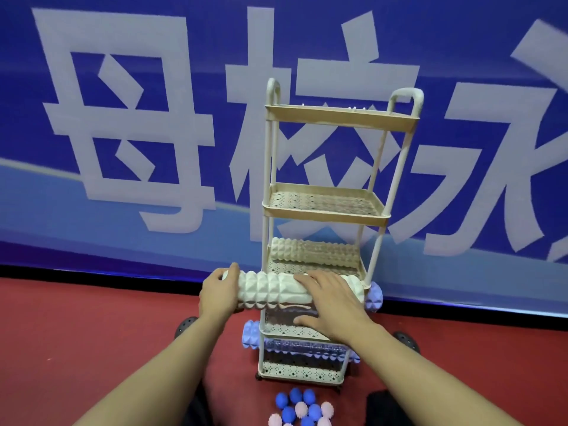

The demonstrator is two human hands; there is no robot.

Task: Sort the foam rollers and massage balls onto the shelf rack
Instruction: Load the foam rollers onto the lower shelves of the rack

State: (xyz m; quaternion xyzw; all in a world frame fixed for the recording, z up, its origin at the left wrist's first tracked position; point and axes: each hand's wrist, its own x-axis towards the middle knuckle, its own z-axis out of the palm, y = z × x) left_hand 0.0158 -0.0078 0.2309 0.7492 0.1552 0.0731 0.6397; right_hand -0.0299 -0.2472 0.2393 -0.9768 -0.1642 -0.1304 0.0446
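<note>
- White foam roller [276,290] held sideways at dead centre, right at the front edge of the third tier of the shelf rack [325,216], left end sticking out past the rack at 9 o'clock.
- Left hand [218,295] wrapped round the roller's left end, thumb up over the top, fingers curled under.
- Right hand [332,305] laid over the right half of the roller, fingers spread fairly flat along the top, thumb down in front; looks more like pressing than a proper clamp.
- Second cream roller [316,252] already lying on that same tier, just behind at 12 o'clock.
- Two tiers above that, at 12 o'clock, perforated and cream-coloured.
- Blue roller [304,348] lower down at 6 o'clock, lying across a lower tier with its end poking out left; another blue roller end [374,296] peeking out at 3 o'clock beside the rack post.
- Bunch of massage balls [302,408] on the red floor [92,333] at 6 o'clock, blue and pale pink mixed, touching each other.
- Big blue banner [153,118] with white characters behind everything.
</note>
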